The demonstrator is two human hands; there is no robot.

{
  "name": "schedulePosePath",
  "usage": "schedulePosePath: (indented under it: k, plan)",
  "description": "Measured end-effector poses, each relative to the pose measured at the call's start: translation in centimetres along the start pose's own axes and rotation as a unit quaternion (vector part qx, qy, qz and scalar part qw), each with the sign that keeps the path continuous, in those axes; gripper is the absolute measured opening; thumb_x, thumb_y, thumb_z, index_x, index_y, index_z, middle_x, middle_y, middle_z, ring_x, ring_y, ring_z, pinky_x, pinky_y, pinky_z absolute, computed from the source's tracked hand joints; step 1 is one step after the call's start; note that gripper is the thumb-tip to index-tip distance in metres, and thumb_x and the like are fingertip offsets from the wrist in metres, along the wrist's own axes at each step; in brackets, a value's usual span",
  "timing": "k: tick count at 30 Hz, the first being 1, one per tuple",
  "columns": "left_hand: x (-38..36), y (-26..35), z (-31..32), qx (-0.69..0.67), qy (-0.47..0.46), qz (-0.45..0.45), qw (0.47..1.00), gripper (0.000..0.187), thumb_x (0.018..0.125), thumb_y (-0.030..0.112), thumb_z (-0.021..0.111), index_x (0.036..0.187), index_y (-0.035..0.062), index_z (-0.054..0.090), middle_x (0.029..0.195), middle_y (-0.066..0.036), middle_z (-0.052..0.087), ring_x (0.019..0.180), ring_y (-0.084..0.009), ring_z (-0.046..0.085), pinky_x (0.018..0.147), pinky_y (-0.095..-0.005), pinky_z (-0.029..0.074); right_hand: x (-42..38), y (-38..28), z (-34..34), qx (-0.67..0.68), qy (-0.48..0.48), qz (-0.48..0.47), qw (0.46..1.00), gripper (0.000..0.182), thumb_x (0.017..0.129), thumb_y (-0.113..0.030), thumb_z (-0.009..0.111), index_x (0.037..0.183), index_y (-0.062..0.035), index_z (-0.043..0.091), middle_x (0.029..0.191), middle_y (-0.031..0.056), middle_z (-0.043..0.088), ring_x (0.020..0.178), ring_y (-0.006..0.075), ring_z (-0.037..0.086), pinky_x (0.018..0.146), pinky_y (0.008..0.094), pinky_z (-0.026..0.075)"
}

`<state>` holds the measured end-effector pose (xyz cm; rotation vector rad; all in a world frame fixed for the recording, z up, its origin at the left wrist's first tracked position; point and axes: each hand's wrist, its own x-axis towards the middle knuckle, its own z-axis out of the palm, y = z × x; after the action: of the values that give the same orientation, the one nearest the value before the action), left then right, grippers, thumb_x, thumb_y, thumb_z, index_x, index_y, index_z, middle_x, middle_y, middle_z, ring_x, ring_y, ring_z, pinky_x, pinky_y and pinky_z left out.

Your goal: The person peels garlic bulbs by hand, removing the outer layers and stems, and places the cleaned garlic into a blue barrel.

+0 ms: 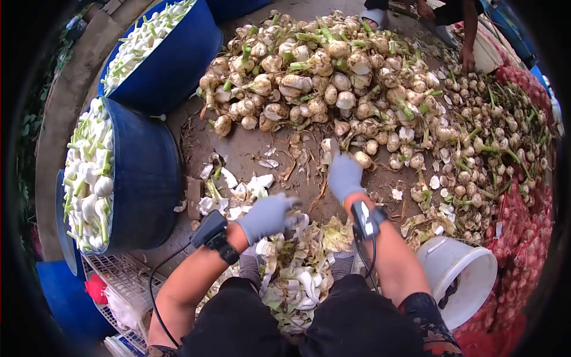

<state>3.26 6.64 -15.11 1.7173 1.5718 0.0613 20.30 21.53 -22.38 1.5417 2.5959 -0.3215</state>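
My left hand (269,218), in a grey glove, hovers over the peelings between my legs. Its fingers point right and are blurred, and I make out nothing held in it. Further forward, my right hand (344,174), also gloved, reaches to the near edge of the heap of unpeeled garlic bulbs (285,83). A pale bulb (326,146) is at its fingertips; the grip is partly hidden. Cut skins and leaves (297,285) lie between my feet.
Blue tubs (146,172) of peeled white garlic stand at the left. A white bucket (434,262) lies tilted at the right, near red net sacks (523,244). Another person's hand (468,60) touches the heap at the upper right.
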Motion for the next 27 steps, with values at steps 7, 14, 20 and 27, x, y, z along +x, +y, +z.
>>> schedulePosePath:
  k: [7,14,20,27]
  plan:
    - [0.6,-4.0,3.1,-0.031,0.187,-0.076,0.979,0.037,0.089,0.035,0.061,0.117,0.0112,0.065,0.101,-0.022,0.064,0.091,-0.0382,0.064,0.082,-0.0450,0.052,-7.6,-2.3,-2.6,0.165,-0.222,-0.217,0.936,0.040,0.085,-0.008,0.051,0.123,-0.0157,0.061,0.097,0.0113,0.069,0.087,0.0287,0.068,0.076,0.0451,0.055]
    - [1.7,-1.8,3.1,-0.158,0.191,-0.063,0.967,0.037,0.086,0.029,0.065,0.115,0.0050,0.066,0.102,-0.021,0.067,0.097,-0.0365,0.064,0.086,-0.0412,0.050,5.3,1.3,2.7,-0.116,0.090,-0.196,0.970,0.017,0.078,-0.014,0.060,0.088,-0.0176,0.074,0.094,0.0063,0.067,0.098,0.0277,0.062,0.076,0.0425,0.050]
    - [1.3,-0.6,1.9,-0.229,0.304,-0.031,0.924,0.065,0.082,0.022,0.072,0.139,0.0042,0.045,0.132,-0.021,0.055,0.123,-0.0281,0.054,0.103,-0.0366,0.042,-1.2,-0.8,0.8,0.532,-0.031,-0.099,0.840,0.018,0.077,-0.006,0.066,0.094,-0.0027,0.072,0.094,0.0162,0.070,0.090,0.0286,0.066,0.081,0.0377,0.051]
    - [1.4,0.9,2.9,-0.500,0.221,0.022,0.837,0.076,0.076,0.016,0.082,0.142,0.0055,0.044,0.128,-0.010,0.058,0.109,-0.0145,0.057,0.093,-0.0277,0.047,-6.8,-0.6,-2.4,0.533,-0.098,-0.079,0.837,0.037,0.097,-0.025,0.056,0.120,0.0031,0.060,0.090,0.0060,0.066,0.088,0.0164,0.063,0.072,0.0282,0.050]
